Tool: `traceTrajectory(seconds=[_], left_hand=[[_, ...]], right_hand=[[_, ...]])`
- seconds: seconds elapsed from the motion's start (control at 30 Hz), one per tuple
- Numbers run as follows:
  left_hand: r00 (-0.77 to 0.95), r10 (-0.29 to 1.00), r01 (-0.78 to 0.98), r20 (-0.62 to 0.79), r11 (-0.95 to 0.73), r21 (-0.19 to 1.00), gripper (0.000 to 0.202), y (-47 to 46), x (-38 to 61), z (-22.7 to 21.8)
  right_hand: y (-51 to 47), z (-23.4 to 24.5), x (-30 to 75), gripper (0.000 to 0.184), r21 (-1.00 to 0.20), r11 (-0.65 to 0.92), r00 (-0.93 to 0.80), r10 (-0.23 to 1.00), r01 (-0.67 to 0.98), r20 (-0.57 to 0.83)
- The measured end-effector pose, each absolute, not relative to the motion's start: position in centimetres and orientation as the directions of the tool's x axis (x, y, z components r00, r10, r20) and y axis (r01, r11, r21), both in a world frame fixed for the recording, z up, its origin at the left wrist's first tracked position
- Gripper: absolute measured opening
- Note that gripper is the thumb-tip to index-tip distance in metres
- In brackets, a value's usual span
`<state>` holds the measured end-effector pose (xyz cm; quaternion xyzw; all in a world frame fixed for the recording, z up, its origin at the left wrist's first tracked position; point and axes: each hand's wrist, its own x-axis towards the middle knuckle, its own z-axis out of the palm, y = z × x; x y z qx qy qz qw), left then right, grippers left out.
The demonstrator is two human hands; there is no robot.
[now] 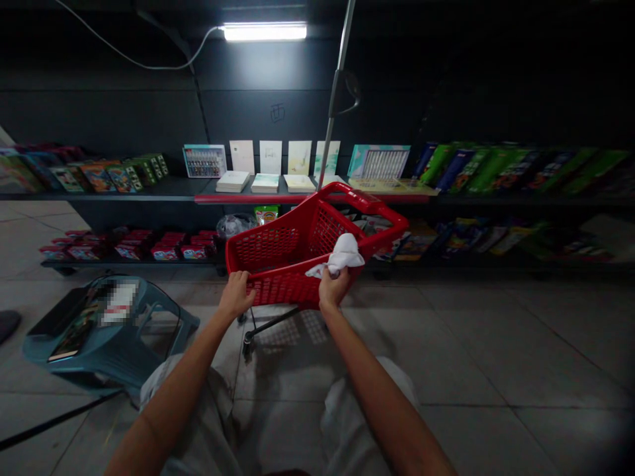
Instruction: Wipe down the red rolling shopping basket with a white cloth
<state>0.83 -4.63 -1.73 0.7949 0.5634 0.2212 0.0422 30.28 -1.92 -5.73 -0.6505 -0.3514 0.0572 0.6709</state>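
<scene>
The left hand [234, 294] is closed over the near rim of a red plastic shopping cart [270, 241], with the fingers curled on the top edge, and this grip seems to give the cart a firm hold from the left side. The right hand [335, 285] is also closed, but it holds a white cloth [344, 254] at the rim, a little to the right of the other hand. The cloth is bunched above the fingers and one loose end goes to the left over the cart, so the cloth is pressed between the hand and the red plastic. The cart stands on the tile floor [496, 344] just in front of the person's knees in light trousers [278, 423], and a metal pole [337, 86] rises from its far side. To the near left is a teal plastic stool [114, 344] with a flat box [79, 324] on it. Far from the cart, long dark shelves [124, 197] carry boxes that lean or stand with their fronts outward, so the covers can be seen, and red boxes [169, 246] lie on the lower level.
</scene>
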Motion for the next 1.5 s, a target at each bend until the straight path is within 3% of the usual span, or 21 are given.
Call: traceTrajectory(seconds=[0.2, 0.43, 0.63, 0.8, 0.87, 1.0, 1.1, 1.23, 1.33, 1.5], left_hand=[[0.234, 0.915, 0.880, 0.329, -0.343, 0.327, 0.028, -4.0, 0.8, -2.1], [0.161, 0.897, 0.873, 0.412, -0.324, 0.365, 0.041, -3.8, 1.3, -2.8], [0.149, 0.902, 0.858, 0.405, -0.321, 0.401, 0.063, -3.9, 1.8, -3.3], [0.170, 0.887, 0.818, 0.430, -0.370, 0.441, 0.075, -3.2, 0.6, -3.8], [0.184, 0.875, 0.794, 0.449, -0.401, 0.457, 0.077, -2.8, -0.1, -4.0], [0.117, 0.856, 0.754, 0.503, -0.406, 0.516, 0.084, -2.3, -0.9, -4.7], [0.087, 0.848, 0.747, 0.523, -0.403, 0.529, 0.085, -2.2, -1.3, -5.5], [0.114, 0.872, 0.780, 0.477, -0.376, 0.500, 0.080, -2.2, -2.0, -5.5], [0.098, 0.914, 0.827, 0.393, -0.295, 0.478, 0.065, -2.2, -2.6, -4.4], [0.060, 0.941, 0.873, 0.333, -0.211, 0.440, 0.056, -2.2, -3.0, -2.8]], right_hand=[[-2.7, -6.1, 26.2, 0.040, -0.933, 0.157, 0.772, 0.527, 0.324, 0.357], [-4.2, -5.8, 23.9, 0.035, -0.904, 0.200, 0.714, 0.559, 0.379, 0.423], [-5.3, -5.9, 20.5, 0.033, -0.887, 0.274, 0.577, 0.681, 0.372, 0.452], [-5.3, -5.4, 18.9, 0.016, -0.820, 0.372, 0.418, 0.723, 0.436, 0.550], [-5.4, -5.0, 18.6, 0.011, -0.767, 0.406, 0.314, 0.739, 0.497, 0.596], [-5.7, -4.6, 17.8, 0.032, -0.546, 0.517, -0.038, 0.748, 0.659, 0.663], [-5.6, -4.8, 17.0, 0.039, -0.358, 0.574, -0.279, 0.740, 0.736, 0.613], [-5.4, -5.1, 17.1, 0.036, -0.244, 0.552, -0.367, 0.764, 0.797, 0.531], [-5.5, -4.8, 19.0, 0.035, -0.301, 0.535, -0.339, 0.788, 0.789, 0.514], [-5.9, -4.3, 24.6, 0.035, -0.524, 0.500, -0.198, 0.826, 0.690, 0.527]])
